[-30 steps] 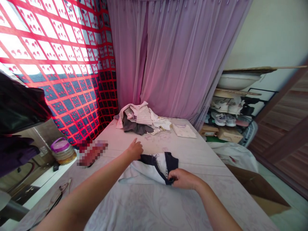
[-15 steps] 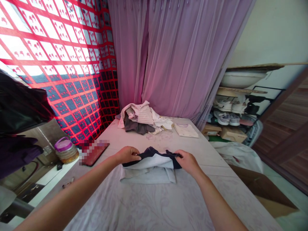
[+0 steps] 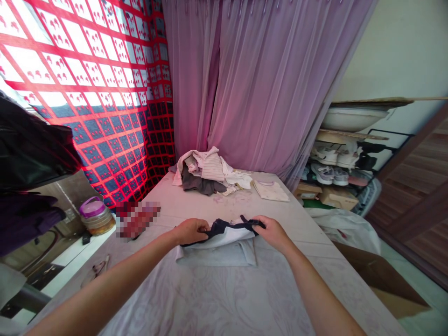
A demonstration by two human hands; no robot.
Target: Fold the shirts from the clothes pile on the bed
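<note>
Grey-and-navy garment (image 3: 219, 254) on bed (image 3: 224, 298) — left hand (image 3: 192, 231), right hand (image 3: 271, 230) pinching it

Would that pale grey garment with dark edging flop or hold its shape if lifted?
The garment would probably flop: its dark edging ripples unevenly between the left hand and right hand. It is likely fairly light, as the cloth looks thin. Rolling seems unlikely, since its pale part spreads low over the sheet.

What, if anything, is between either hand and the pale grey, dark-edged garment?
Nothing visible: the left hand and right hand both pinch the dark-edged garment directly. The clothes heap lies beyond it, out of the way.
</note>
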